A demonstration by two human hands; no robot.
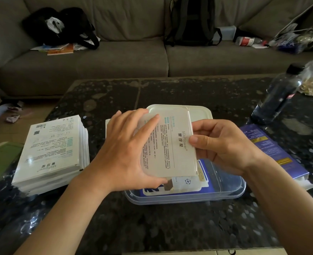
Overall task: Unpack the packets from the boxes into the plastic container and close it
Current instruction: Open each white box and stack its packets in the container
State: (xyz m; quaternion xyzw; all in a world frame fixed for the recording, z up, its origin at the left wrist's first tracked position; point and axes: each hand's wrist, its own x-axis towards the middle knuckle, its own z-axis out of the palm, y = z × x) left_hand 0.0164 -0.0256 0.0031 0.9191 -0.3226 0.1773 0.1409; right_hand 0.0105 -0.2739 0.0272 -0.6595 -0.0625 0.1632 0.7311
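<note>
On the counter's (152,227) left lies a stack of white packets (50,153), its print too small to read. The left hand (126,150) spreads over the white box (170,144), its grip wrapping the left side with the thumb under the near edge. The box, raised over the plastic container (225,190), hides most of what is inside. The right hand's (220,144) grip pinches the box's right edge, its fingers hidden behind. A purple box (273,150) lies right, partly behind that wrist.

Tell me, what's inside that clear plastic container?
Flat blue-and-white packets lie in the clear plastic container. The white box held above it hides its far part, so their number cannot be told.
</note>
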